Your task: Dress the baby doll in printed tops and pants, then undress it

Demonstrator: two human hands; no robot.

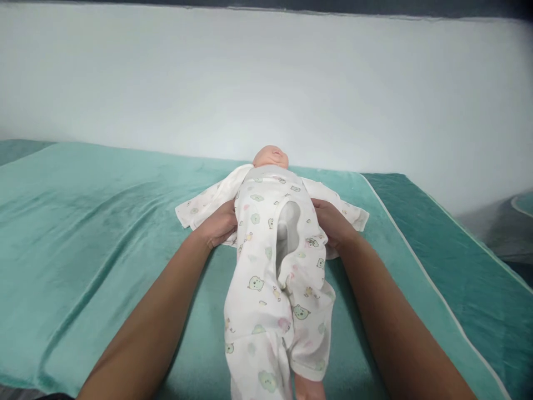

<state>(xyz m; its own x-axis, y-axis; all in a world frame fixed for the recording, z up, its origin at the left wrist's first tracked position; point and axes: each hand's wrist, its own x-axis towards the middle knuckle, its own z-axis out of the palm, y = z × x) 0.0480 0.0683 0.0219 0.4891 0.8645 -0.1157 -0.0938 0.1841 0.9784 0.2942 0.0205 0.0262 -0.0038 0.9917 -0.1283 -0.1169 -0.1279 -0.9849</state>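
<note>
The left hand (pixel 222 222) and right hand (pixel 332 223) flank the pink plastic doll (pixel 266 157) in white animal-print clothes (pixel 260 250), face-up on teal plush blanket (pixel 125 239), seemingly steadying it, though whether they pinch cannot be told.

Stretches bare left forearm (pixel 154 319) and right forearm (pixel 395 305) forward, angling inward to left hand (pixel 220 223) and right hand (pixel 332 222), held apart at matching height with fingertips hidden.

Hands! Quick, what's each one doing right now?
Left hand: against one side of the patterned trousers; fingertips hidden, grip can't be told.
Right hand: against the other side; fingertips hidden too, grip can't be told.
</note>
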